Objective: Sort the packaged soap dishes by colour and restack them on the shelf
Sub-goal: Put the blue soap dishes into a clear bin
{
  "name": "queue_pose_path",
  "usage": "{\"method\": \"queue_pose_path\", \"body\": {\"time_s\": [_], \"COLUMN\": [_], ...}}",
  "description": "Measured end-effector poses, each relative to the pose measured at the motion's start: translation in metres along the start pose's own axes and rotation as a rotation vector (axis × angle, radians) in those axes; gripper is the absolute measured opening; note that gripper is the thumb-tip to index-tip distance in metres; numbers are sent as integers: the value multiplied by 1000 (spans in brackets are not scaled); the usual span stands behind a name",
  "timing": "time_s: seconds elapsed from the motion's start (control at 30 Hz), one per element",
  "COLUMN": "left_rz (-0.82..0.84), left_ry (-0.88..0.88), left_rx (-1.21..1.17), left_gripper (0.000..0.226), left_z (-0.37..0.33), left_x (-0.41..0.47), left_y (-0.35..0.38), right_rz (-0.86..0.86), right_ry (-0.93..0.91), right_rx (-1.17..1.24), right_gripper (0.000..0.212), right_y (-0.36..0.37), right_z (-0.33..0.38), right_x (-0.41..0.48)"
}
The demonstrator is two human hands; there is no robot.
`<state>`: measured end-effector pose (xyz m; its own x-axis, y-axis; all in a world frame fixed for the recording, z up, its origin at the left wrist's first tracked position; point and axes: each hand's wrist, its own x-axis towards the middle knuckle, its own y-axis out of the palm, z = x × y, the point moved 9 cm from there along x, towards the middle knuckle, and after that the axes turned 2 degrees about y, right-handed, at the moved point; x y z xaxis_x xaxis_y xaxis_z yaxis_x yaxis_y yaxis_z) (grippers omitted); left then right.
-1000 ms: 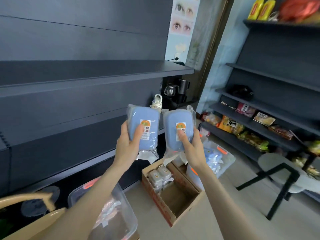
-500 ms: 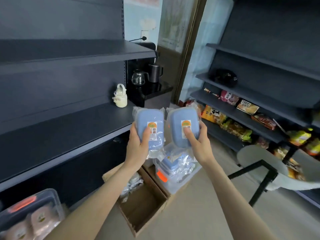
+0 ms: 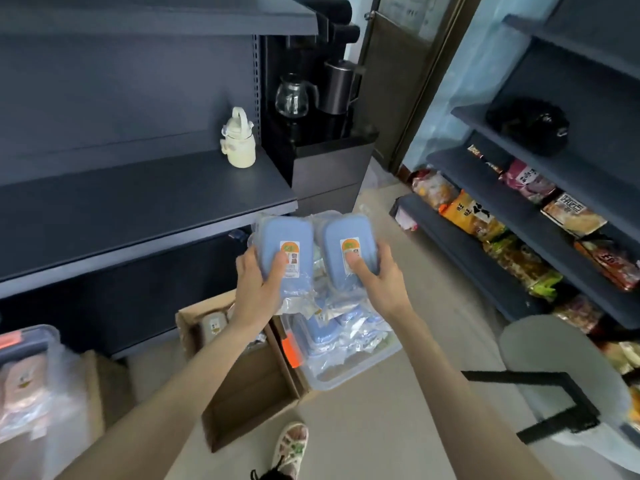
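Observation:
Two blue soap dishes in clear wrap, each with an orange-and-white label, are held side by side above the floor. My left hand (image 3: 258, 285) grips the left blue dish (image 3: 282, 242), thumb on its label. My right hand (image 3: 375, 278) grips the right blue dish (image 3: 348, 237) the same way. Below them a clear plastic bin (image 3: 349, 370) with an orange latch holds several more wrapped blue dishes. The dark shelf (image 3: 138, 209) lies to the left of my hands, bare except for a cream bottle (image 3: 239, 140).
An open cardboard box (image 3: 252, 386) with beige packs sits on the floor beside the bin. Another clear bin (image 3: 31, 379) with pinkish packs is at the far left. Snack shelves (image 3: 512, 244) line the right, a grey stool (image 3: 554, 368) stands nearby, and a kettle stand (image 3: 329, 147) is behind.
The view has tilted down and the shelf edge has come closer. Both hands have stayed together, each still holding its blue dish, now lower and directly over the bin of blue dishes.

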<state>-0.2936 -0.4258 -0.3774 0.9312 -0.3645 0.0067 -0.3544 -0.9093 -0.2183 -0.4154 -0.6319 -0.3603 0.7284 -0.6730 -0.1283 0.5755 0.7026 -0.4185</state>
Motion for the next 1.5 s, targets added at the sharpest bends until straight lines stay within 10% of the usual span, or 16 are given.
{"method": "queue_pose_path", "body": {"time_s": [0.47, 0.87, 1.5], "left_rz": [36, -157, -198], "left_ry": [-358, -773, -766], "left_rx": [118, 281, 352], "left_gripper": [74, 65, 53], "left_z": [104, 209, 267], "left_x": [68, 49, 50], "left_y": [168, 254, 284], "right_rz": [59, 439, 625], "right_ry": [261, 331, 314], "right_rx": [-217, -524, -665], "right_gripper": [69, 67, 61], "right_y": [-54, -35, 3], "right_z": [-150, -288, -364], "right_x": [161, 230, 257]}}
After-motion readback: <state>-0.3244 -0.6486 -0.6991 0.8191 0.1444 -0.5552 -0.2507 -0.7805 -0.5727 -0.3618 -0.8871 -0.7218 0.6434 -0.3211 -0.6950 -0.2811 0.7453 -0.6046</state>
